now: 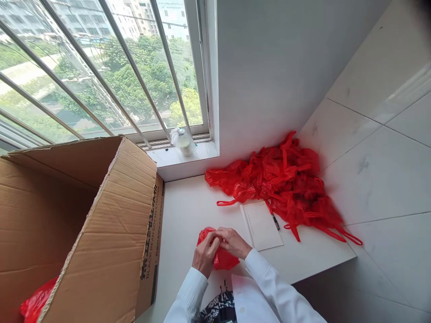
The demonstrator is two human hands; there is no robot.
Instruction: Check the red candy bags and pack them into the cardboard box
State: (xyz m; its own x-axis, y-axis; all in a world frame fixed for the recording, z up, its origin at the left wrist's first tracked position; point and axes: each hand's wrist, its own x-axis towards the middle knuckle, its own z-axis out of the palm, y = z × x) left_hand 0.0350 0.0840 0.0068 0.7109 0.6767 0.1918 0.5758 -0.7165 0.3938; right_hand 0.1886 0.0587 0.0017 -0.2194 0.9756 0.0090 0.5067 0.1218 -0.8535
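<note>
A red plastic bag [226,260] lies on the white table near its front edge, partly covered by my hands. My left hand [204,254] is closed, its fingers pinching the upper part of the bag. Close against it, my right hand [233,241] also pinches the bag, and the fingertips of both hands meet. What the bag contains, if anything, is hidden. Just to the right of my hands lies an open notebook [262,226] with a black pen [276,222] along its right side.
A large pile of red plastic bags [279,179] fills the back right of the table [185,202]. On the left stands an open cardboard box [111,233] with a red bag [38,300] inside. A wrapped jar [184,144] sits on the sill by the barred window.
</note>
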